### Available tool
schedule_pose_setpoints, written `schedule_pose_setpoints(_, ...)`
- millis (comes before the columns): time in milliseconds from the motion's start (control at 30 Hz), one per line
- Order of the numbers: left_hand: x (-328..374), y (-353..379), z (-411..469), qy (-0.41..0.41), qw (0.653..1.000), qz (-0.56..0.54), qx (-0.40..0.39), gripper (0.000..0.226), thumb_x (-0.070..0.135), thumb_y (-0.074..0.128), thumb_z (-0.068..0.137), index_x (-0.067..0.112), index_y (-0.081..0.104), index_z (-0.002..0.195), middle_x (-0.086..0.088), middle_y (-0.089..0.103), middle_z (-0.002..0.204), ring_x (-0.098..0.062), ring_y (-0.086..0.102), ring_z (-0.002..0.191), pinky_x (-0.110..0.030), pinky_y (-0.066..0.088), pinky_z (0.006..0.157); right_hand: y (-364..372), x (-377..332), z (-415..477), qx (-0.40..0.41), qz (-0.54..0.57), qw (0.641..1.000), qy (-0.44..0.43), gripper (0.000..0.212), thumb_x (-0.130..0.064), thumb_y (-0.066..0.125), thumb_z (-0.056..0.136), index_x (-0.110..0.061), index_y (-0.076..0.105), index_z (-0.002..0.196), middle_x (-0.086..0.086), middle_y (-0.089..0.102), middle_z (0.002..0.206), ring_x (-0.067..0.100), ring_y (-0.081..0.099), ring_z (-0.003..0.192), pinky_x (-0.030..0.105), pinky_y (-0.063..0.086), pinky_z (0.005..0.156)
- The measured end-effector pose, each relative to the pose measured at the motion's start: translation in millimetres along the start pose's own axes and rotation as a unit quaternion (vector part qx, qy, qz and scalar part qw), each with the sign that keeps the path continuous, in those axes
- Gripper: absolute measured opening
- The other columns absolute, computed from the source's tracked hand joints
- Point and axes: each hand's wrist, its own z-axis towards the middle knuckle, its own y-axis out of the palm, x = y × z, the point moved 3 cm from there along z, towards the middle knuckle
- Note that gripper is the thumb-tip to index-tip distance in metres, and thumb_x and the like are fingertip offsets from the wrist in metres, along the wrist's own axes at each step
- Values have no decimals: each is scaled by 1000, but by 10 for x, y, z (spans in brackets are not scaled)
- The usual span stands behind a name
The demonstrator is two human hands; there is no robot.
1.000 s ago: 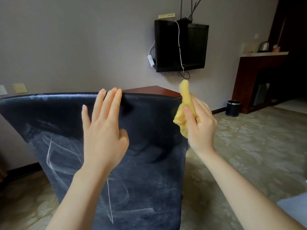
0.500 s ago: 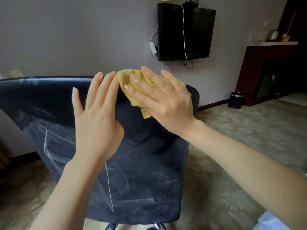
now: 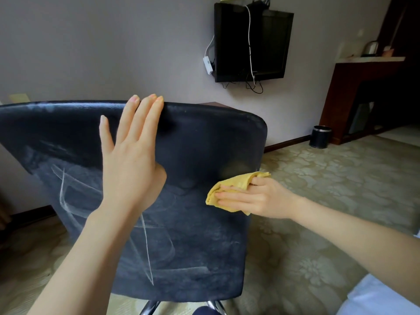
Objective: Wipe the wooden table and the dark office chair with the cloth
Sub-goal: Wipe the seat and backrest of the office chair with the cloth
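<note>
The dark office chair [image 3: 200, 235] fills the middle of the view with its back towards me, dusty and streaked with pale scratch lines. My left hand [image 3: 131, 164] lies flat on the chair back, its straight fingers reaching the top edge. My right hand [image 3: 261, 198] holds the folded yellow cloth [image 3: 229, 185] against the right side of the chair back, about halfway down. The fingers lie over the cloth and the thumb is hidden. Only a small corner of the wooden table [image 3: 212, 103] shows above the chair's top edge.
A black television [image 3: 252, 42] with dangling cables hangs on the grey wall. A small black bin [image 3: 320, 136] stands on the patterned carpet by a dark wooden cabinet [image 3: 363, 87], which carries a kettle [image 3: 371, 47]. Chrome chair legs [image 3: 150, 308] show below.
My right hand has carried the cloth from the chair's top edge down and to the right, to the middle of its right side. My left hand has stayed flat on the chair back.
</note>
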Motion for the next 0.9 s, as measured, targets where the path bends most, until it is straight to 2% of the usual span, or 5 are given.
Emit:
schedule_pose_setpoints(167, -17, -42, 13, 23, 1000, 7, -5, 103, -19, 51, 52, 10, 26, 148, -4, 25, 155, -23, 12, 145, -53, 4, 114, -289, 364, 90, 54, -40, 998, -7, 31, -12, 69, 89, -19, 69, 119, -2, 62, 128, 12, 57, 120, 24, 41, 100)
schedule_pose_setpoints(433, -107, -87, 78, 70, 997, -2, -22, 102, -22, 50, 49, 7, 32, 145, -10, 33, 151, -32, 22, 141, -54, 11, 113, -564, 529, 712, 189, -110, 971, 101, 31, -5, 71, 86, -18, 71, 114, -3, 67, 119, 16, 63, 111, 31, 49, 95)
schedule_pose_setpoints(633, -117, -155, 91, 90, 995, -13, -36, 99, -22, 49, 53, 7, 31, 146, -10, 32, 151, -32, 21, 142, -54, 13, 113, -254, 184, 1154, 228, -116, 945, 206, 32, -12, 67, 90, -24, 68, 120, -7, 62, 128, 14, 51, 124, 32, 30, 110)
schedule_pose_setpoints(733, -126, -162, 93, 94, 995, -6, -43, 94, -17, 47, 58, 8, 29, 147, -9, 30, 152, -31, 19, 142, -54, 12, 114, -39, -21, 1226, 192, -73, 959, 193, 35, -9, 55, 95, -22, 61, 127, -6, 59, 132, 14, 52, 126, 32, 30, 110)
schedule_pose_setpoints(900, -151, -102, 12, 106, 993, 35, -48, 97, -10, 46, 60, 12, 17, 150, -6, 14, 158, -27, 7, 146, -52, 8, 114, 324, -453, 1052, 1, -41, 994, 101, 51, -9, 26, 97, -32, 55, 132, -19, 53, 135, 1, 48, 126, 23, 32, 109)
